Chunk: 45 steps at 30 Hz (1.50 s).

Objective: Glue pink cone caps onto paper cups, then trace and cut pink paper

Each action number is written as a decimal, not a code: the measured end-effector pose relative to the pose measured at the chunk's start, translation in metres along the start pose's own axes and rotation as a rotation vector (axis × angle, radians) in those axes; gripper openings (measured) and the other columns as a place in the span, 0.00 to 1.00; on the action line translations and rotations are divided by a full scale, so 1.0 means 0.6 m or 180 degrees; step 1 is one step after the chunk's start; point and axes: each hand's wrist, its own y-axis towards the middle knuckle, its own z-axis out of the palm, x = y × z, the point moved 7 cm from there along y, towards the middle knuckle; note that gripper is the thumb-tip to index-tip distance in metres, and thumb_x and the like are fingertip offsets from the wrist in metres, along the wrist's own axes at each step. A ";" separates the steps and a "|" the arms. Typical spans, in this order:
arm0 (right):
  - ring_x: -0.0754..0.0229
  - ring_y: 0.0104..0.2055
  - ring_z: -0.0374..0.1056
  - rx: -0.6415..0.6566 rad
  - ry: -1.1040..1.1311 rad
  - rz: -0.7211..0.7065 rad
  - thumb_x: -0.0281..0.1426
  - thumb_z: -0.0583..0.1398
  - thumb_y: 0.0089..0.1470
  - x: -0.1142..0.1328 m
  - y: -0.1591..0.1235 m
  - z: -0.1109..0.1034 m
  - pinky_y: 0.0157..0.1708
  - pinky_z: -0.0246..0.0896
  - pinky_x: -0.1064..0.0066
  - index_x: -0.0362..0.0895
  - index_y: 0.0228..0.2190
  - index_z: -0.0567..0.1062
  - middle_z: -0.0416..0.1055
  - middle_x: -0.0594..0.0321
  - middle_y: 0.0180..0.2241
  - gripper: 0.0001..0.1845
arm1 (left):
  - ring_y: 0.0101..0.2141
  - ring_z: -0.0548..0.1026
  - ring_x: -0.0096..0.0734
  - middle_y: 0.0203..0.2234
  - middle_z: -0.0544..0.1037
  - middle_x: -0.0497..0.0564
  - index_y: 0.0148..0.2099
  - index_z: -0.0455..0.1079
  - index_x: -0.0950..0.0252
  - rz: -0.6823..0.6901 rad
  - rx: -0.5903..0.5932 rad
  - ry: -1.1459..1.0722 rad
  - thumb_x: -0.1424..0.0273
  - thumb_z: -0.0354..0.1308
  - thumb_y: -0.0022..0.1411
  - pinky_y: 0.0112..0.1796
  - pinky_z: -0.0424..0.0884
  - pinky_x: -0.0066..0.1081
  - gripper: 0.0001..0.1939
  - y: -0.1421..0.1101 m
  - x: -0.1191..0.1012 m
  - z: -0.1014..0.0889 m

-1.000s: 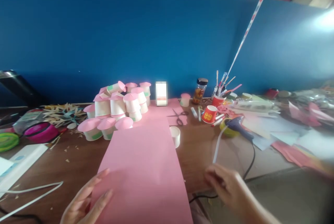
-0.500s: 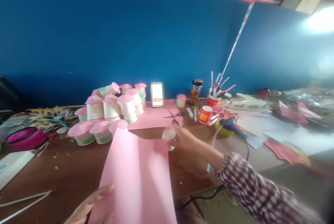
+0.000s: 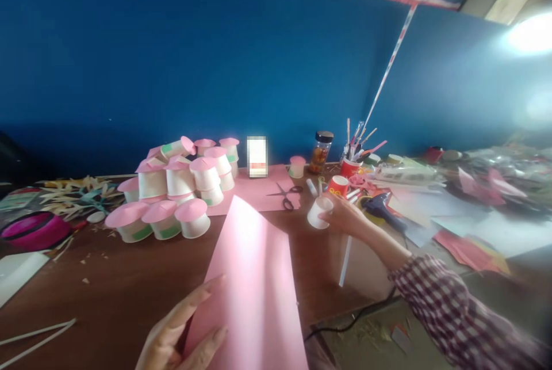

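Observation:
My left hand [image 3: 185, 324] grips a large pink paper sheet [image 3: 254, 289] by its left edge, thumb on the near face; the sheet stands bent and upright in front of me. Out to the right, my right hand [image 3: 345, 214] is closed on a small white paper cup [image 3: 319, 213], held at or just above the brown table [image 3: 107, 312]. Just behind that cup is a red paper cup [image 3: 338, 186]. Black scissors [image 3: 285, 194] lie on a flat pink sheet [image 3: 254, 200] beyond the upright paper.
White cups with pink cone tops [image 3: 194, 217] are stacked at the left. A lidded jar [image 3: 322, 151], a holder of brushes [image 3: 351, 167] and a dark blue glue gun [image 3: 382, 209] stand or lie at the right. A magenta round container [image 3: 37, 231] is far left.
My right hand has carried the white cup to the right, away from the pink sheet, near the red cup. My left hand and the upright sheet have shifted right and slightly up.

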 end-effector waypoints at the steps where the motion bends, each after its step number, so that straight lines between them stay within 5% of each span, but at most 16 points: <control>1: 0.45 0.51 0.65 -0.0013 0.0002 0.0000 0.37 0.62 0.48 -0.005 0.001 0.002 0.47 0.60 0.56 0.42 0.56 0.62 0.67 0.48 0.51 0.34 | 0.48 0.74 0.41 0.49 0.76 0.50 0.52 0.72 0.57 -0.0008 0.0002 -0.0029 0.62 0.64 0.50 0.44 0.74 0.28 0.25 0.006 -0.004 0.002; 6: 0.43 0.53 0.63 -0.0100 0.0025 -0.0121 0.39 0.63 0.47 -0.001 -0.006 -0.011 0.49 0.60 0.53 0.43 0.58 0.58 0.64 0.47 0.53 0.39 | 0.52 0.71 0.42 0.53 0.72 0.52 0.55 0.69 0.59 -0.0359 -0.0151 -0.0318 0.61 0.60 0.55 0.47 0.73 0.32 0.25 0.031 -0.004 0.025; 13: 0.47 0.52 0.64 -0.0969 0.0286 -0.0822 0.35 0.55 0.56 0.092 -0.073 -0.049 0.49 0.62 0.53 0.43 0.54 0.64 0.65 0.49 0.52 0.24 | 0.50 0.73 0.41 0.50 0.75 0.55 0.54 0.69 0.63 -0.0460 -0.0007 0.0389 0.59 0.56 0.58 0.48 0.72 0.38 0.23 0.036 0.042 0.066; 16: 0.50 0.53 0.63 -0.0516 0.0337 -0.1381 0.33 0.55 0.58 0.164 -0.124 0.001 0.52 0.61 0.56 0.44 0.52 0.67 0.68 0.52 0.50 0.20 | 0.48 0.75 0.40 0.48 0.76 0.55 0.53 0.69 0.63 -0.0184 -0.0070 0.0818 0.60 0.54 0.60 0.46 0.74 0.36 0.22 0.028 0.041 0.071; 21: 0.44 0.63 0.50 0.0677 0.0079 -0.2000 0.41 0.62 0.53 0.242 -0.193 0.109 0.60 0.51 0.50 0.47 0.59 0.60 0.58 0.52 0.61 0.34 | 0.45 0.75 0.40 0.46 0.76 0.55 0.57 0.65 0.60 0.0258 0.0004 0.1699 0.61 0.52 0.62 0.42 0.75 0.35 0.22 0.021 0.023 0.076; 26: 0.47 0.65 0.47 0.0978 0.0065 -0.1902 0.43 0.61 0.53 0.244 -0.195 0.135 0.63 0.43 0.51 0.48 0.60 0.58 0.55 0.54 0.62 0.36 | 0.47 0.72 0.47 0.51 0.70 0.60 0.58 0.63 0.62 0.0245 -0.0080 0.2405 0.61 0.52 0.61 0.41 0.74 0.42 0.24 0.017 0.027 0.064; 34: 0.46 0.64 0.49 0.0953 -0.0078 -0.1810 0.42 0.60 0.54 0.243 -0.190 0.131 0.62 0.45 0.50 0.45 0.59 0.61 0.55 0.49 0.62 0.33 | 0.53 0.68 0.44 0.55 0.69 0.58 0.60 0.61 0.62 0.1073 0.0418 0.2204 0.62 0.50 0.64 0.53 0.65 0.44 0.24 0.010 -0.003 0.106; 45: 0.47 0.65 0.48 0.0922 -0.0069 -0.1919 0.47 0.58 0.55 0.238 -0.180 0.136 0.62 0.45 0.52 0.48 0.59 0.60 0.54 0.52 0.63 0.34 | 0.52 0.69 0.45 0.52 0.71 0.59 0.52 0.69 0.65 0.1115 0.0502 0.2253 0.60 0.53 0.62 0.52 0.66 0.46 0.20 0.007 0.001 0.121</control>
